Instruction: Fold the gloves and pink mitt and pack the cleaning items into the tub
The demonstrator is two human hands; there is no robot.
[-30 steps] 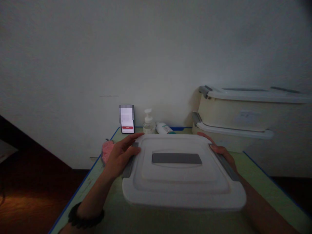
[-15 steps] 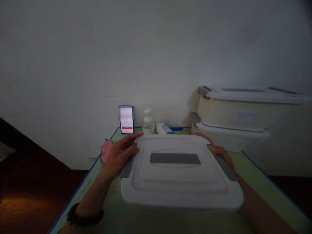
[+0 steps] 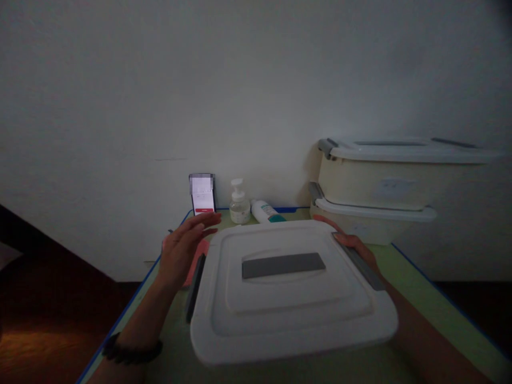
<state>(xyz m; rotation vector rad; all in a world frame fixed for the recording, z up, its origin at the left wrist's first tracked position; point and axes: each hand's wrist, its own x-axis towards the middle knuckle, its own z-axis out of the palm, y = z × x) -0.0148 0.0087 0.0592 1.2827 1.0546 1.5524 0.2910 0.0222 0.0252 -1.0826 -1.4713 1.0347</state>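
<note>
A white storage box [image 3: 292,298] with a grey handle plate on its lid stands on the green table [image 3: 416,282] right in front of me. My left hand [image 3: 182,248] hovers just off the box's left side, fingers stretched out and apart, holding nothing. Below it the box's grey left latch [image 3: 194,288] shows, swung outward. My right hand [image 3: 354,246] lies along the grey right latch, fingers wrapped over the box's far right edge. A dark band sits on my left wrist.
A phone [image 3: 202,194] leans on the wall at the table's back, beside a pump bottle [image 3: 239,205] and a bottle lying on its side [image 3: 266,212]. Two stacked lidded boxes [image 3: 396,176] stand back right. A pink thing [image 3: 196,261] lies under my left hand.
My left hand has come off the box's left latch and moved out to the left, fingers spread. The box has turned slightly and shifted left. My right hand stays on the right side.
</note>
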